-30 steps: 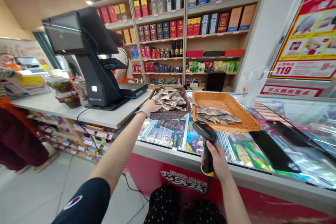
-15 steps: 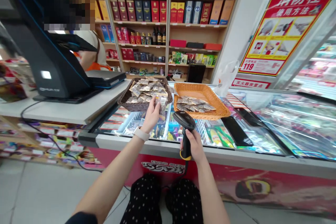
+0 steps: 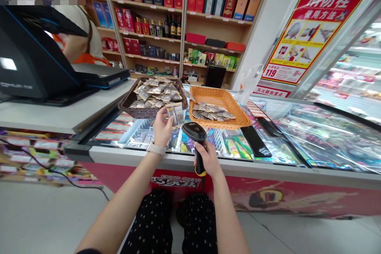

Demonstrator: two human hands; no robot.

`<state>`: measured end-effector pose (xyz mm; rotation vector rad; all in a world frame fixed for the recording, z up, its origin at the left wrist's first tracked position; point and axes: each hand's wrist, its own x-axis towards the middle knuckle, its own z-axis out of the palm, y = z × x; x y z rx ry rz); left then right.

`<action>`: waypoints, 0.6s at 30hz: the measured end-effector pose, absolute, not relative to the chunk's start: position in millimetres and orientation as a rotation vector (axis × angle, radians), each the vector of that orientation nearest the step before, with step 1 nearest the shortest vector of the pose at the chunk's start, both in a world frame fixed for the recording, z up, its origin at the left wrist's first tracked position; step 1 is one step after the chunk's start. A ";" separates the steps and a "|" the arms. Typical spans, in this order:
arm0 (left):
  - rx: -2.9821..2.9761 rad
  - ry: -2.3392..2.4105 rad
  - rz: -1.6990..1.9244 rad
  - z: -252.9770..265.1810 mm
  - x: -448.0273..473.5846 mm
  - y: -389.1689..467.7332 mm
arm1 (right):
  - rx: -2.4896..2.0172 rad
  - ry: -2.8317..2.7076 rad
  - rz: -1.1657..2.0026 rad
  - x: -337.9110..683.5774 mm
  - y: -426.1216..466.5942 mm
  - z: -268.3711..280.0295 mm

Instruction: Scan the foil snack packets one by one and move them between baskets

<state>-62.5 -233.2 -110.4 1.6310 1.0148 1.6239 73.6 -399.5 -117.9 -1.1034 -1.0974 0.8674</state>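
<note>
My left hand [image 3: 162, 127] pinches a small flat sachet [image 3: 176, 114] with a printed label, held just in front of a dark brown wicker basket [image 3: 126, 106]. That basket is heaped with similar sachets [image 3: 157, 92]. Wrapped round the handle of a black barcode scanner [image 3: 194, 130] with a yellow base is my right hand [image 3: 208, 158]. The scanner's head points toward the sachet, a short gap apart from it. Behind the scanner, an orange-brown wicker basket [image 3: 242, 116] holds a smaller pile of sachets [image 3: 212, 112].
Both baskets rest on a glass-topped freezer [image 3: 98, 154]. A black phone-like slab [image 3: 256, 141] lies right of them, near a plastic bag [image 3: 247, 85]. At left, a weighing-scale terminal [image 3: 38, 55] stands on a counter [image 3: 59, 117]. A person [image 3: 80, 43] is behind it; shelves of boxes stand beyond.
The view has shifted, moving the scene left and up. My left hand has turned the sachet so its face shows more, slightly clear of the basket. The scanner stays in my right hand.
</note>
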 end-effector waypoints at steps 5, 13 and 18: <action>1.620 0.978 1.662 -109.8 -63.3 -232.6 | -1.114 -1.128 0.870 73.6 -400.9 -114.5; 1.615 0.983 1.694 -111.0 -63.6 -231.6 | -1.105 -1.146 0.883 75.3 -399.5 -116.3; 1.594 0.975 1.690 -108.9 -62.4 -233.3 | -1.092 -1.135 0.898 75.8 -399.7 -116.2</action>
